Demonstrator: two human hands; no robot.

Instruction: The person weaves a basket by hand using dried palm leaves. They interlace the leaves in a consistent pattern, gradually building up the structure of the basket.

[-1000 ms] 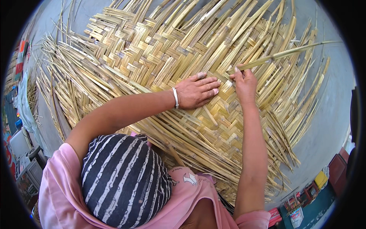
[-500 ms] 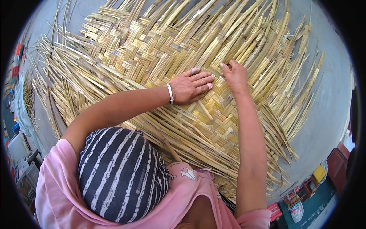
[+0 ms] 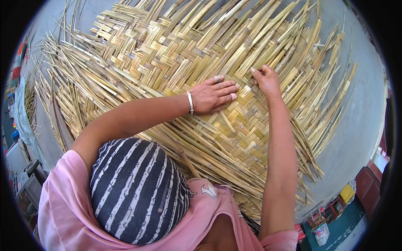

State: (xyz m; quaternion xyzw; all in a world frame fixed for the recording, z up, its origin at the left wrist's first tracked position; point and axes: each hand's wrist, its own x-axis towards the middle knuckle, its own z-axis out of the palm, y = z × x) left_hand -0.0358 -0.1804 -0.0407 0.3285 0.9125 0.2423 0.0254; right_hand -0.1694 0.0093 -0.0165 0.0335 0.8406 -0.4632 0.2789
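Observation:
A large mat (image 3: 251,121) woven from flattened yellow reed strips lies beneath both hands, its loose strip ends fanning outward. My left hand (image 3: 214,96) rests palm down on the weave near the middle, fingers stretched out, holding nothing. Just to its right, my right hand (image 3: 267,83) is closed in a pinch at the border between the woven part and the loose strips (image 3: 289,54). A reed strip seems to be gripped there, though the fingers largely cover it. A short loose piece of reed (image 3: 227,121) lies on the mat below my left hand.
Grey floor (image 3: 360,125) surrounds the mat. A bundle of long loose strips (image 3: 201,146) runs along the mat's near edge. At the lower right are a yellow container (image 3: 347,193) and a dark red box (image 3: 368,188). Clear plastic sheeting (image 3: 23,113) lies at the far left.
My right hand has shifted slightly right and stays pinched. My left hand is still flat on the weave, only a little further right in the picture.

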